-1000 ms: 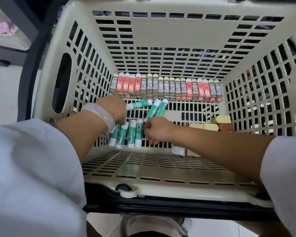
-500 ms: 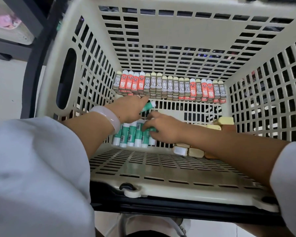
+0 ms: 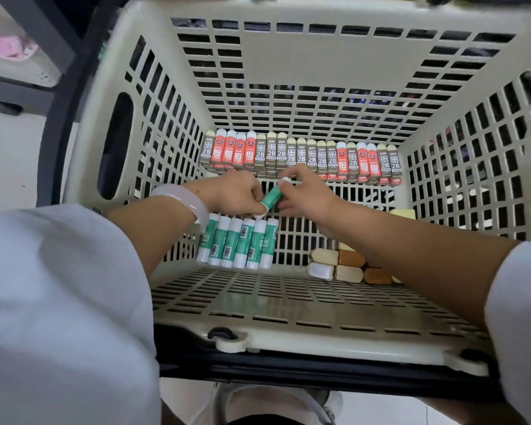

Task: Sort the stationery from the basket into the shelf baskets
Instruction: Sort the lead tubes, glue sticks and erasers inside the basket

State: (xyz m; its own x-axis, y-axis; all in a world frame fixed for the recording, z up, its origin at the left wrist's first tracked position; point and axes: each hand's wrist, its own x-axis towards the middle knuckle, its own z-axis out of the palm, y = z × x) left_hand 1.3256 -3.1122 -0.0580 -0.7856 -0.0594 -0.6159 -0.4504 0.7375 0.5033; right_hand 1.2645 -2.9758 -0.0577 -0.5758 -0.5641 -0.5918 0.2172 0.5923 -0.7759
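Observation:
Inside a beige slotted basket (image 3: 288, 72), both my hands meet over a green and white glue stick (image 3: 272, 197). My left hand (image 3: 236, 191) pinches its lower end and my right hand (image 3: 304, 191) pinches its white cap end. The stick is lifted and tilted above a row of several glue sticks (image 3: 238, 242) lying side by side on the basket floor. Along the far wall runs a row of grey and red 2B lead boxes (image 3: 301, 156). Under my right forearm sit several beige and brown erasers (image 3: 344, 266).
The basket's near wall (image 3: 288, 302) lies between me and the items. A dark frame bar (image 3: 65, 118) curves along the basket's left side. A shelf with pink items (image 3: 10, 47) is at the far left. Pale floor (image 3: 10, 167) shows at left.
Both hands have lifted one glue stick off the basket floor, towards the far wall. The loose sticks from a second ago now lie in the row.

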